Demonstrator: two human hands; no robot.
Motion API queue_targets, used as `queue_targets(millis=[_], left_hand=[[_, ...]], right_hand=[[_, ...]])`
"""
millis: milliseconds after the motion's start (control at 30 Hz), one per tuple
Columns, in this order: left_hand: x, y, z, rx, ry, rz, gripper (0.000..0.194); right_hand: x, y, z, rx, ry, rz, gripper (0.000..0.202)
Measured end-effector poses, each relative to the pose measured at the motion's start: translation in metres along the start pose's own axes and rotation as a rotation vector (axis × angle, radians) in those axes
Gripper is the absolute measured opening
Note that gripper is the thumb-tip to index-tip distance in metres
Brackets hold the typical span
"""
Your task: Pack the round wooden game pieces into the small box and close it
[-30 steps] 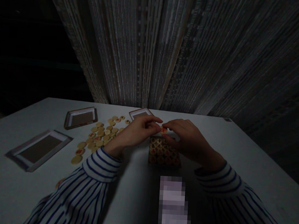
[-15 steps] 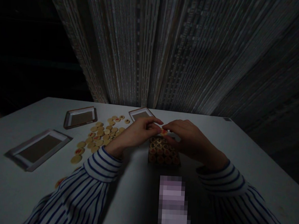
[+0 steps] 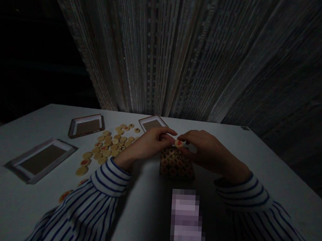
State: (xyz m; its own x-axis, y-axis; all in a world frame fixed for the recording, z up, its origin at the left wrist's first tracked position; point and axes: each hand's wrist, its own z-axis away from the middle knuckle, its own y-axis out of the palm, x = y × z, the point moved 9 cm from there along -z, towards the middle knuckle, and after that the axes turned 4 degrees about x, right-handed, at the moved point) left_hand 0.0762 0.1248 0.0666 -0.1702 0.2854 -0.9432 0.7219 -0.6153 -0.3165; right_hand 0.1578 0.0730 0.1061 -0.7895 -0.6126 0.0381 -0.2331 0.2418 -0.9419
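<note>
Between the thumb and fingers of my right hand (image 3: 206, 150) is a round xiangqi piece (image 3: 179, 143) with a red character, its face tilted toward me. My left hand (image 3: 154, 141) is beside it, index finger stretched out above and thumb close to the piece's left edge; the fingers are apart. Below both hands stands a small dark-sided box (image 3: 176, 176) with rows of xiangqi pieces (image 3: 172, 171) in it, red and black characters up. Its back right part is hidden by my right hand.
Loose xiangqi pieces (image 3: 107, 143) are scattered left of my left forearm, many blank side up. Shallow trays stand at the left (image 3: 65, 145), back left (image 3: 71, 128) and back centre (image 3: 143, 124) of the white table (image 3: 258, 158). A striped string curtain (image 3: 159, 55) hangs behind it.
The piece in my right hand has turned its red face more toward me and shifted slightly right, away from the left fingertips. My right hand has moved slightly right.
</note>
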Motion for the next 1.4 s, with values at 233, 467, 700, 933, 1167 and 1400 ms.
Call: queue_targets(millis=[233,467,700,933,1167,1400], left_hand=[[0.003,0.001,-0.001,0.004,0.001,0.002,0.028],[0.007,0.003,0.0,0.021,-0.022,-0.054,0.028],[0.009,0.006,0.0,0.051,-0.03,-0.174,0.03],[0.013,0.011,0.0,0.073,0.017,-0.376,0.031],[0.015,0.015,0.001,0.115,0.034,-0.45,0.031],[0.013,0.017,0.002,0.124,0.026,-0.499,0.029]], right_hand=[[-0.004,0.003,0.001,0.053,0.043,0.026,0.021],[-0.016,0.01,0.005,0.177,0.136,0.02,0.022],[-0.024,0.026,0.013,0.373,0.205,-0.012,0.019],[-0.031,0.043,0.024,0.51,0.243,-0.011,0.018],[-0.029,0.052,0.027,0.607,0.22,0.025,0.015],[-0.031,0.059,0.029,0.645,0.225,0.018,0.014]])
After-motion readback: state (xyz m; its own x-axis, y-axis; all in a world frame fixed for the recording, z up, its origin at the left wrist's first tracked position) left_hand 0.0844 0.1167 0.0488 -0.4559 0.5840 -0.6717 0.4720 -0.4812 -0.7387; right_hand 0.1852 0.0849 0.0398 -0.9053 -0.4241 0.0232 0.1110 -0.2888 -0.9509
